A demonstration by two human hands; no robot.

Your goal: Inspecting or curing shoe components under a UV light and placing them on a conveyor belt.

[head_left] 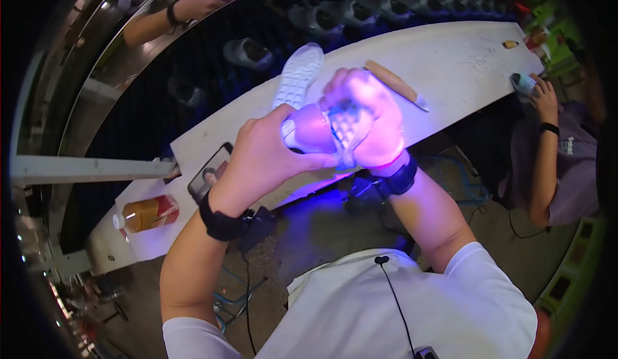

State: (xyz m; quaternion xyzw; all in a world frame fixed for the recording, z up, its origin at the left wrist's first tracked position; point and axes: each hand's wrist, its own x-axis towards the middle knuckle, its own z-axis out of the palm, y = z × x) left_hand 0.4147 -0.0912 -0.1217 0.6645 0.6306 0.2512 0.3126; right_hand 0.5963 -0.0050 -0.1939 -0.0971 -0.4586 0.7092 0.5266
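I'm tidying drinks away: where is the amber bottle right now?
In the head view, the amber bottle is on the white benchtop at the left, just left of the phone.

A long, white, flat-topped table (463, 56) stretches from eight o'clock to two o'clock, violet-blue light (415, 127) washing its middle. Behind it, a dark, ribbed bed (215, 81) curves from ten to one. A pale metal beam (90, 169) juts in at nine; brownish-grey floor (267, 270) shows at seven.
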